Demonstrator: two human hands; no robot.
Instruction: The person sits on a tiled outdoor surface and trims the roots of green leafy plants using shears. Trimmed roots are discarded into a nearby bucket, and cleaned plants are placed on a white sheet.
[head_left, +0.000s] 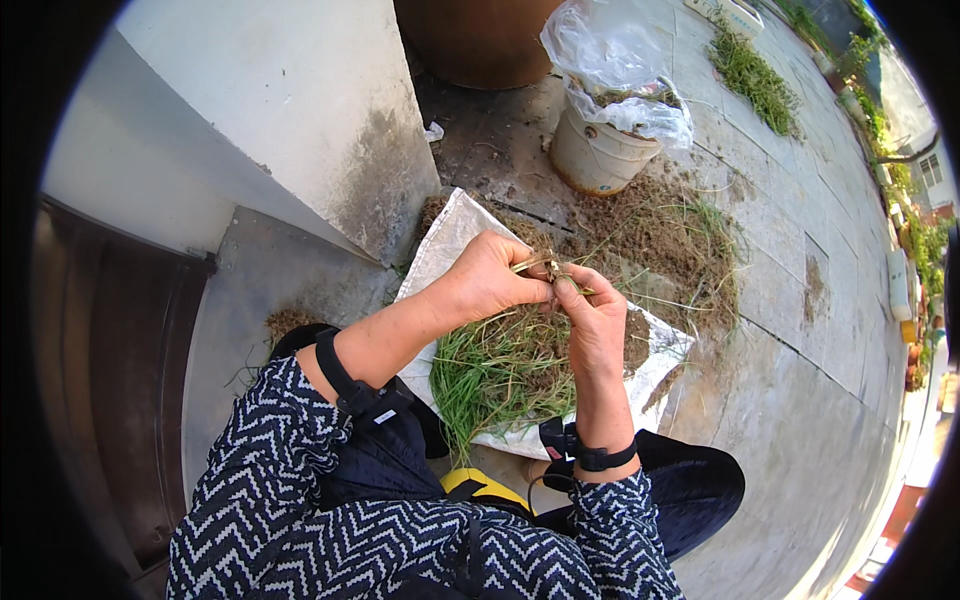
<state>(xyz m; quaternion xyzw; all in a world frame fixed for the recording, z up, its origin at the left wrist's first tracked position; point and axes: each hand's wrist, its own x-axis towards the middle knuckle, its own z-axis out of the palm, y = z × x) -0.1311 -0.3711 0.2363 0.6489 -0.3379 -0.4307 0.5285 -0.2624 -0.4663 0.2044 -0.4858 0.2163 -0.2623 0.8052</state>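
Both hands meet over a white woven sack (469, 219) spread flat on the ground. Between the fingertips of my left hand (491, 279) and my right hand (592, 307) is a small grass plant (553, 268) with pale stems and soil-covered roots. My left thumb and fingers pinch the stems; my right fingers grip it near a green blade. Below the hands, a heap of long green grass (495, 375) mixed with dry brown stalks lies on the sack, its blades towards me. My palms partly hide the plant.
Loose soil and dry roots (652, 232) spread beyond the sack. A dirty white bucket (604, 154) holds a clear plastic bag (607, 45). Behind stands a large brown pot (480, 37). A white wall (315, 112) rises at left; cut greens (754, 79) lie on the paving.
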